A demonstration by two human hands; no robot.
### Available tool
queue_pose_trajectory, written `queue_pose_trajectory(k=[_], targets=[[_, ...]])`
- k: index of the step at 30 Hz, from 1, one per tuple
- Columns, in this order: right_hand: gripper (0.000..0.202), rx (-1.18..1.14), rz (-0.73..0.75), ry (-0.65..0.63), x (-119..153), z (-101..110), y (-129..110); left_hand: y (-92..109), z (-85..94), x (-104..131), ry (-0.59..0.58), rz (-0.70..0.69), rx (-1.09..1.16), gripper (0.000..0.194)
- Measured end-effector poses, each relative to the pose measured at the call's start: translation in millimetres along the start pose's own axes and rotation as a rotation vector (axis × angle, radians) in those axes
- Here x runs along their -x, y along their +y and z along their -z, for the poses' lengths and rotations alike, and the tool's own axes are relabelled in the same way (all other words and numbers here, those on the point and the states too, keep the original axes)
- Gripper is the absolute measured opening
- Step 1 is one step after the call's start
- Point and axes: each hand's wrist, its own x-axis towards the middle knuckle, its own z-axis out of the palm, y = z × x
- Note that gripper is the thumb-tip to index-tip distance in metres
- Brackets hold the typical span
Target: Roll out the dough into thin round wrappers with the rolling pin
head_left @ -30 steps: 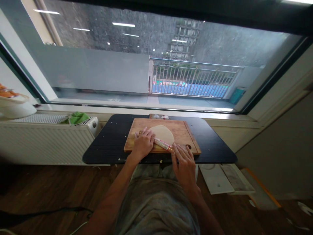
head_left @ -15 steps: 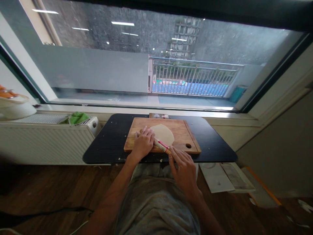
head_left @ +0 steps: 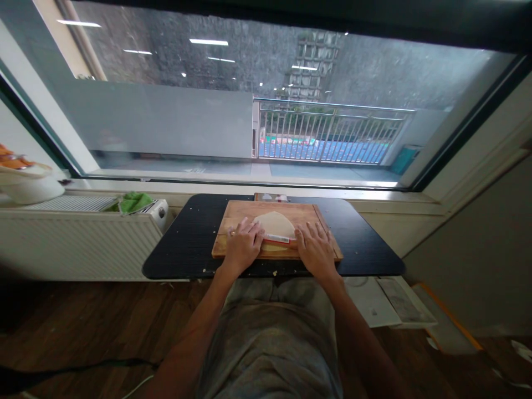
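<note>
A rolling pin with a red and white label lies nearly level across a wooden cutting board. On the pin's left part rests my left hand, its fingers stretched forward over it. My right hand lies flat over the right end with fingers spread. Both palms hide the pin's ends. Just beyond the pin, a thin sheet of pale dough shows between the hands, its near edge against the pin. Some paler yellowish surface shows on the near side of the pin.
The board sits on a small black table with crumbs along its near edge. A white radiator with a green cloth stands to the left. Behind the table is a window sill. White panels lie low on the right.
The rolling pin has turned from a slant to nearly level. My right hand has moved forward and right onto the board, its fingers now spread. My left hand has stayed about in place.
</note>
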Motion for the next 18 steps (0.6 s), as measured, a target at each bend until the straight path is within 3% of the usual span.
queue_pose_trajectory(k=[3, 6, 18], targets=[[0.048, -0.003, -0.014, -0.073, -21, -2, 4, 3, 1.4, 2, 0.016, 0.015, -0.02, 0.049], [0.047, -0.011, 0.004, -0.087, -25, -1, 4, 6, 2.9, 5, 0.027, 0.027, -0.025, 0.05], [0.052, -0.142, 0.055, 0.061, 37, 1, 9, -1, 7.9, 51, 0.051, -0.045, 0.036, 0.048]])
